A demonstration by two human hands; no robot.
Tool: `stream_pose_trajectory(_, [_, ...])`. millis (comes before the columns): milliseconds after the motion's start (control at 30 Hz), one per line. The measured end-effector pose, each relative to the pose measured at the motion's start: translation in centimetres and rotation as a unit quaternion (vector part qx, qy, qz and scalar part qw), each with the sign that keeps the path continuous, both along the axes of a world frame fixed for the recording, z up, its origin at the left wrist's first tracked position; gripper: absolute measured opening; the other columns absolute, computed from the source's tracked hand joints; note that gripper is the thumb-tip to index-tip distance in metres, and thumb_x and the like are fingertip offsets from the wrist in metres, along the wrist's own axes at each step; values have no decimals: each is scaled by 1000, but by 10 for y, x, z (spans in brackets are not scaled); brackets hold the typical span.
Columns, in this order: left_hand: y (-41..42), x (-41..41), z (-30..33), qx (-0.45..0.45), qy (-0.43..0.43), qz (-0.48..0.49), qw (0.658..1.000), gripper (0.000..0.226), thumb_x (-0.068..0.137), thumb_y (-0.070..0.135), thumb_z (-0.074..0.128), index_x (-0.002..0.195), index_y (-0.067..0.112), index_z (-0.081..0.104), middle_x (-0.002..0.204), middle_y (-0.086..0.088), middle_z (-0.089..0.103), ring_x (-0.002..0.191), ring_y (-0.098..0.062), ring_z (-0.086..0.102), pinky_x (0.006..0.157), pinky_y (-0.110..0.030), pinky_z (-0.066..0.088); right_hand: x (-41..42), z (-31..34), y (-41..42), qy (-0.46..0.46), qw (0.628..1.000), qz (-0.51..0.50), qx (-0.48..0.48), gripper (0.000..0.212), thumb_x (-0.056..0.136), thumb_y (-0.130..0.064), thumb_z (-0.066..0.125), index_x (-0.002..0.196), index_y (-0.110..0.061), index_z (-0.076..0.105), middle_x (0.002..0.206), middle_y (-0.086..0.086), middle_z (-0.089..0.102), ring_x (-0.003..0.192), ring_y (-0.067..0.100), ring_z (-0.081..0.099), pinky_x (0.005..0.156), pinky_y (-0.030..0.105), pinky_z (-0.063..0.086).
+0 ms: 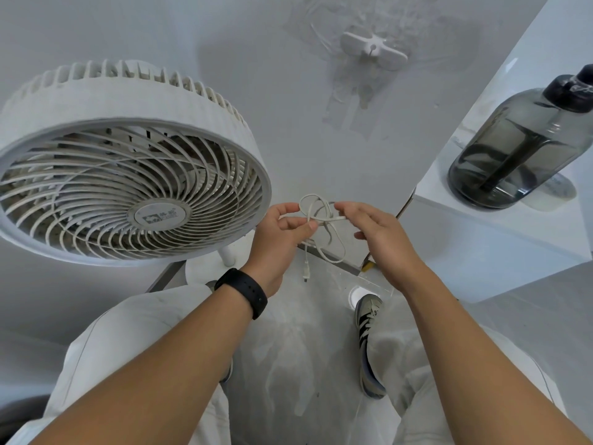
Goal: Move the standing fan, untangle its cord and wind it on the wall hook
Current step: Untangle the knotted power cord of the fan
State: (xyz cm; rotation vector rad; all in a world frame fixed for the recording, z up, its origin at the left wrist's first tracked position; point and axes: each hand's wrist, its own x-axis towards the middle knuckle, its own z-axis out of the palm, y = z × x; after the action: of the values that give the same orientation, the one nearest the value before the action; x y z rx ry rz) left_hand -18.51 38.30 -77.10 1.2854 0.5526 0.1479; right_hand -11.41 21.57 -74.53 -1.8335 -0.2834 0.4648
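The white standing fan fills the left of the view, its grille tilted up toward me, its pole and round base partly hidden below it. A thin white cord is knotted in loops between my hands, with a small plug hanging down. My left hand, a black band on its wrist, pinches the cord at the knot. My right hand holds the cord's other side with thumb and fingertips. The white wall hook sits high on the wall, above my hands, with nothing on it.
A dark translucent water jug stands on a white ledge at the right. The wall around the hook is scuffed. My legs and a striped sneaker show on the grey floor below.
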Motion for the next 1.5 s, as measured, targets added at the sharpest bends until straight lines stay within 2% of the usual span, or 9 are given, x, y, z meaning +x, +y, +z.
stream_pose_trajectory(233, [-1,-3,3,42,-4,19,999,47,90,8,78,128,26,56,97,-5,76,87,-4,73,70,-7,49,4,-17,-7,-223,948,42,-222,22,94,-52,62,81,-35,67,103,-7,57,104,21,39,92,34,35])
stream_pose_trajectory(400, [-7,-5,3,114,-29,1,993,43,88,13,81,121,28,57,88,-6,78,87,-11,74,85,-21,53,1,-20,-5,-310,881,3,-356,36,98,-62,51,87,-36,72,134,-5,42,122,24,30,96,37,20])
stream_pose_trajectory(500, [-8,-6,3,121,-32,-2,992,38,88,15,81,118,26,60,86,-2,79,85,-7,74,86,-24,53,1,-19,-2,-327,861,35,-387,46,102,-60,42,76,-32,68,99,-11,59,108,19,48,99,40,20])
stream_pose_trajectory(600, [-8,-6,4,115,-42,0,992,36,89,16,80,118,25,61,86,0,79,88,-10,75,88,-26,53,0,-19,3,-264,910,51,-315,49,105,-51,43,62,-28,42,58,-7,49,63,18,52,76,38,44])
stream_pose_trajectory(700, [-10,-5,5,127,-54,3,990,34,89,16,80,116,25,62,87,0,79,90,-13,74,88,-29,55,-1,-21,7,-256,914,42,-312,48,105,-51,45,62,-27,40,57,-4,49,60,24,52,56,34,39])
stream_pose_trajectory(967, [-15,-7,3,138,-103,-61,983,20,102,16,63,122,20,60,92,-6,78,92,-22,76,91,-37,59,-12,-12,17,-208,929,5,-304,43,103,-47,44,70,-23,53,64,-5,58,68,22,58,61,36,45])
stream_pose_trajectory(1233, [-14,-5,-1,104,-79,-62,990,16,101,13,64,109,15,51,89,-9,80,90,-26,75,90,-39,56,-19,1,21,43,999,-4,13,30,106,-21,45,102,-6,70,58,-26,58,56,-10,53,55,4,39])
stream_pose_trajectory(1400, [-15,-7,3,93,-35,-59,993,22,95,15,73,103,15,53,82,-9,79,75,-15,72,68,-25,49,-24,-2,23,2,998,-12,58,27,102,-29,61,97,-6,74,89,9,73,83,7,67,76,14,52])
stream_pose_trajectory(1500, [-15,-8,2,96,-22,-63,993,21,93,13,75,100,15,56,80,-10,78,77,-20,74,68,-27,51,-23,-5,23,-16,999,-23,38,23,100,-26,63,92,-10,77,90,10,73,84,16,69,80,24,53])
